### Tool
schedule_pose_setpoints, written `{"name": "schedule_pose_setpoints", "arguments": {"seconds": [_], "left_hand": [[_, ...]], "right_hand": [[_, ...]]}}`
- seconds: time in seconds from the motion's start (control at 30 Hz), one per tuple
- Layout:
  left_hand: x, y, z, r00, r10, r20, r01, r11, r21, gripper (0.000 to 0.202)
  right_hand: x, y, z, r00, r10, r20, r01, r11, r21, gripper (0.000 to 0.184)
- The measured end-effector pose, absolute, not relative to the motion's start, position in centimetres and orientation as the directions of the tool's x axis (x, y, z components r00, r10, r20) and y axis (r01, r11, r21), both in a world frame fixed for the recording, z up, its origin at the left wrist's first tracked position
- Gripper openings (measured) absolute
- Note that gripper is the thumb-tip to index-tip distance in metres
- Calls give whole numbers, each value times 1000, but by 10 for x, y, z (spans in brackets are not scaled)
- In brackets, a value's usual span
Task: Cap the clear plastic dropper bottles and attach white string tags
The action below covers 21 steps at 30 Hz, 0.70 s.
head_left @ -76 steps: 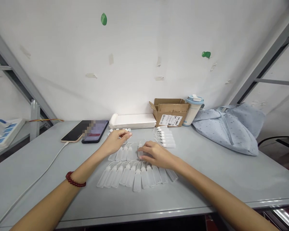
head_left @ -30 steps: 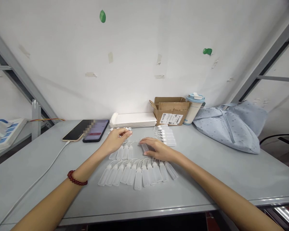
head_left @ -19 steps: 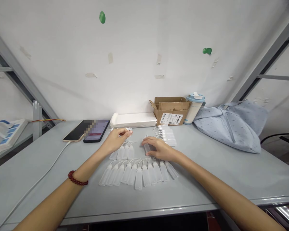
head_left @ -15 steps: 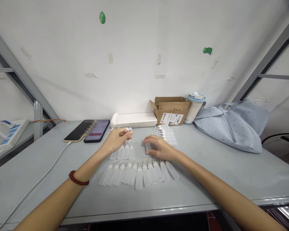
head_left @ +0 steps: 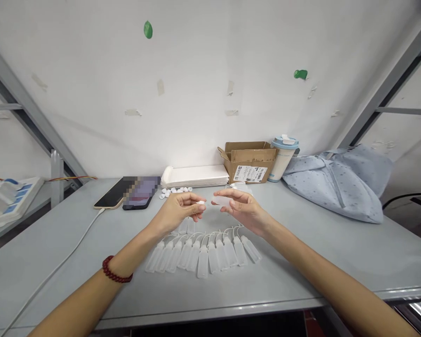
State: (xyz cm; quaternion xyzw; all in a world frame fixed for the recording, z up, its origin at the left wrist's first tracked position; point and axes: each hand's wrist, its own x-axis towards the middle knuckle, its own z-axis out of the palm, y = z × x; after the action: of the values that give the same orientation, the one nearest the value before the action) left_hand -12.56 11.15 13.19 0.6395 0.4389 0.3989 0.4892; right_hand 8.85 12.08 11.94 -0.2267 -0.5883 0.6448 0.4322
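My left hand (head_left: pixel 184 210) pinches a small white cap (head_left: pixel 201 203) between thumb and fingers. Facing it, my right hand (head_left: pixel 242 208) is closed on a translucent plastic bottle (head_left: pixel 221 201), held sideways above the table with one end towards the cap. Cap and bottle are apart by a small gap. Below the hands lies a row of translucent bottles (head_left: pixel 202 262) with white caps and thin loops. A few more bottles (head_left: pixel 186 227) are partly hidden under my left hand. Loose white caps (head_left: pixel 175 191) lie behind it.
Two phones (head_left: pixel 107 194) lie at the left, one on a white cable (head_left: pixel 66 260). Along the wall stand a white stack (head_left: pixel 196 176), an open cardboard box (head_left: pixel 250 164) and a blue-lidded cup (head_left: pixel 282 159). A light blue cloth bag (head_left: pixel 333 187) lies at the right.
My right hand has lifted a bottle off the table and turned it sideways. My left hand has moved right with the cap, away from the loose caps, so both hands are now close together.
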Motion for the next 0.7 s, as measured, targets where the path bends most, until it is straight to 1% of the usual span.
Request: {"name": "schedule_pose_setpoints", "arguments": {"seconds": [0.2, 0.33, 0.4, 0.57, 0.7], "left_hand": [[-124, 106, 133, 404, 913, 54, 113, -109, 988, 27], [-122, 105, 131, 411, 912, -7, 152, -61, 986, 24], [-121, 105, 129, 391, 920, -17, 145, -43, 989, 25], [-119, 105, 127, 295, 953, 66, 11, -72, 997, 29], [-119, 103, 129, 324, 940, 104, -32, -99, 995, 26]], "right_hand": [[87, 118, 120, -537, 806, 250, -355, 53, -933, 29], [87, 116, 120, -533, 812, 237, -380, 20, -925, 28], [87, 116, 120, -542, 808, 231, -396, -3, -918, 27], [86, 116, 118, -571, 788, 230, -443, -60, -894, 24], [85, 115, 120, -588, 780, 213, -436, -84, -896, 26]]}}
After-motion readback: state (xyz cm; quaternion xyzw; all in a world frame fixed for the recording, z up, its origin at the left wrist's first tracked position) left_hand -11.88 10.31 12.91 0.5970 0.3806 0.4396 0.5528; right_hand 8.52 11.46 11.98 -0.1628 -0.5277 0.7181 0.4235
